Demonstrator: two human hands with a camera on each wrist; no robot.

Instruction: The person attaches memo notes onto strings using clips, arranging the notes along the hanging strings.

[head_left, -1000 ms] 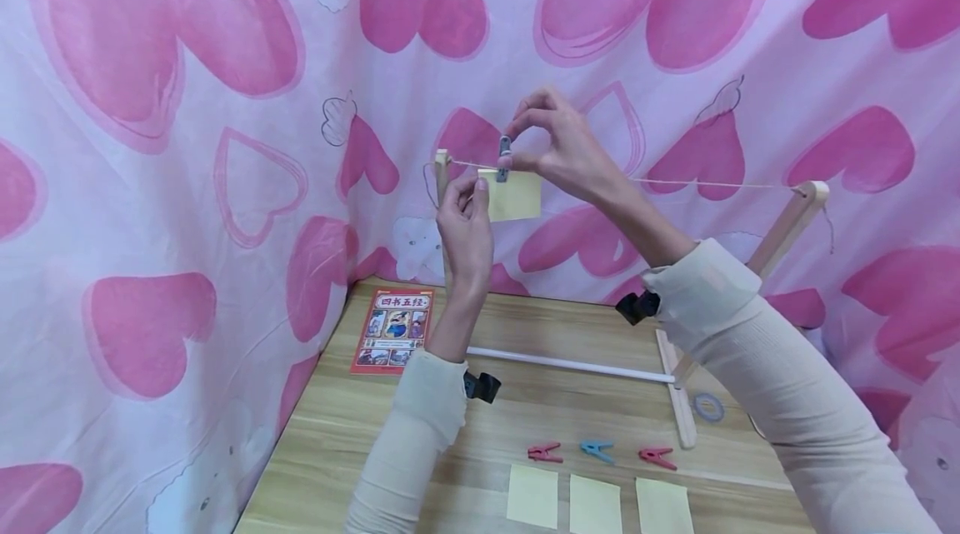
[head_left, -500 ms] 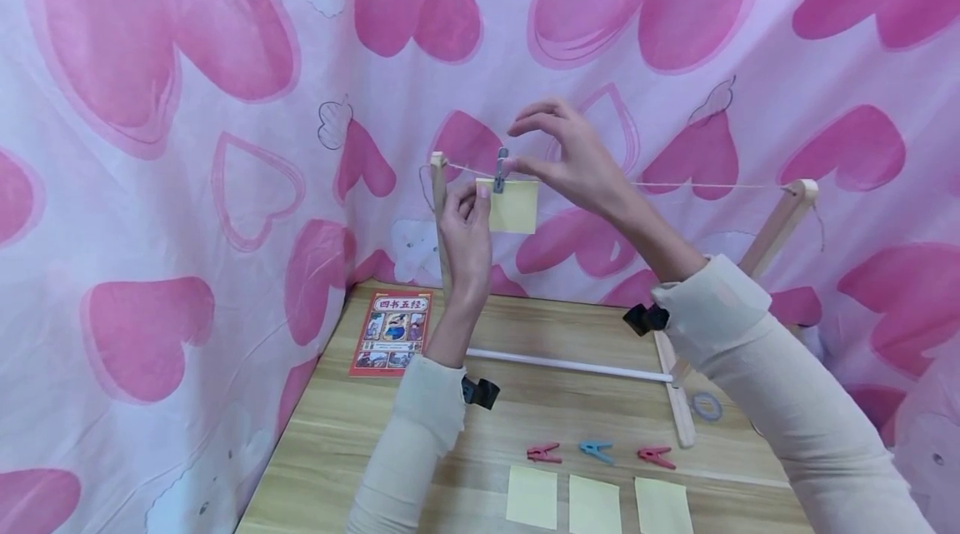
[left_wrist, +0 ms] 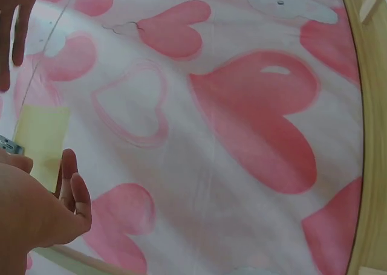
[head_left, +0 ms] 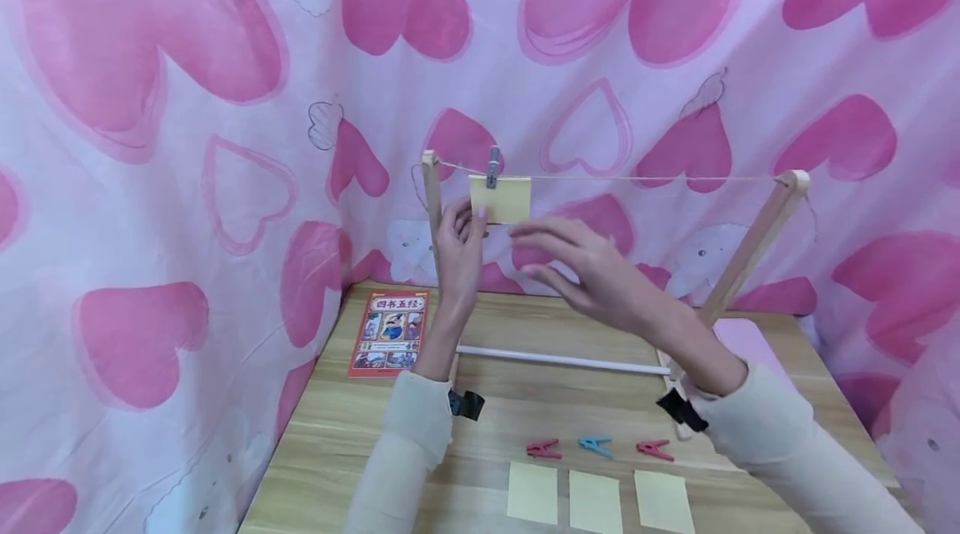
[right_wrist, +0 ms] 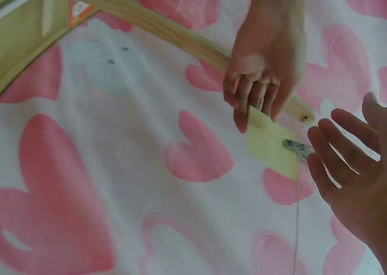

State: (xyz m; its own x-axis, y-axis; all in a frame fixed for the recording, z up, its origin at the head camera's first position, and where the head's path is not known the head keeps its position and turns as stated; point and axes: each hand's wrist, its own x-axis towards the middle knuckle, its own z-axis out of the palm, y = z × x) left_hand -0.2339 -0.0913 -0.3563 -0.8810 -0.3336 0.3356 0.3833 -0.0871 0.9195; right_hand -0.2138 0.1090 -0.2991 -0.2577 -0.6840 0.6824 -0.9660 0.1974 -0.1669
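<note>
A pale yellow paper slip [head_left: 512,202] hangs from a thin string [head_left: 637,177], with a grey clothespin [head_left: 492,167] clamped at its upper edge. My left hand [head_left: 459,255] pinches the slip's left side, thumb in front and the other fingers partly behind it. To the lower right of the slip, my right hand [head_left: 596,276] is apart from it, with loosely bent fingers and nothing in them. The right wrist view also has the slip [right_wrist: 272,145] between the fingers of my left hand [right_wrist: 266,57], while the spread fingers of my right hand [right_wrist: 357,160] appear near the clothespin.
Wooden posts [head_left: 757,247] hold up the string, and a white rod [head_left: 562,360] runs low between them. On the table [head_left: 322,442] lie a red book [head_left: 390,334], a blue clothespin [head_left: 596,446], two red ones [head_left: 655,450] and three yellow slips [head_left: 595,502].
My right hand has let go of the grey clothespin and moved down and away from it. The clothespin stays on the string and slip. My left hand keeps its pinch on the slip.
</note>
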